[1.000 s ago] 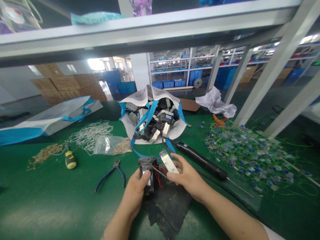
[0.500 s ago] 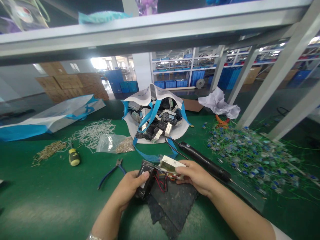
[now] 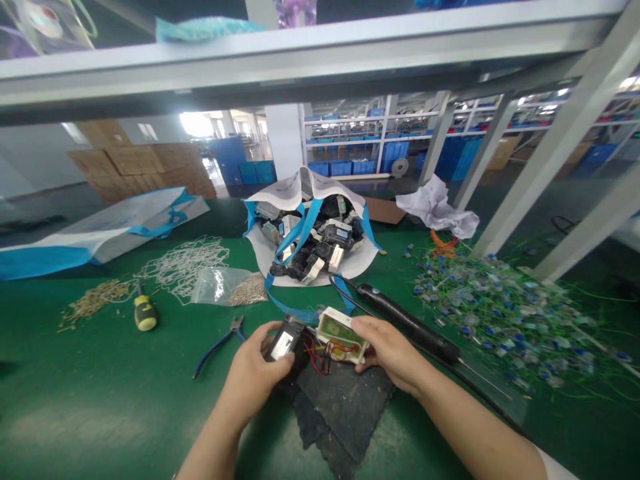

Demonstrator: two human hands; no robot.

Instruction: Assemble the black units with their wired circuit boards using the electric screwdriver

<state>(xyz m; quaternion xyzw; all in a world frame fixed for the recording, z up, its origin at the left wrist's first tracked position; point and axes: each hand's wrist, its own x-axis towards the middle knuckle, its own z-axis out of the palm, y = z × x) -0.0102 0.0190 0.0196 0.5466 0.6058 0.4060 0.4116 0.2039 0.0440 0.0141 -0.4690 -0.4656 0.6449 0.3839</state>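
My left hand grips a black plastic housing with a pale label, thumb over its near side. In my right hand is a white plastic casing, tilted so its open side shows a green circuit board inside. Red, black and yellow wires run between the two parts. Both are held just above a dark, ragged-edged cloth on the green table. Blue-handled cutting pliers lie to the left of my left hand. A long black soldering-iron-like tool lies beyond my right hand.
A white and blue bag full of similar housings stands behind my hands. At left lie a yellow-black screwdriver, a plastic bag of small metal parts and white ties. Green-wired pieces heap up at right, by metal shelf posts.
The white casing has turned in my right hand, exposing its board and wires. My left hand has shifted slightly left and rotated the black housing, so its label faces up.
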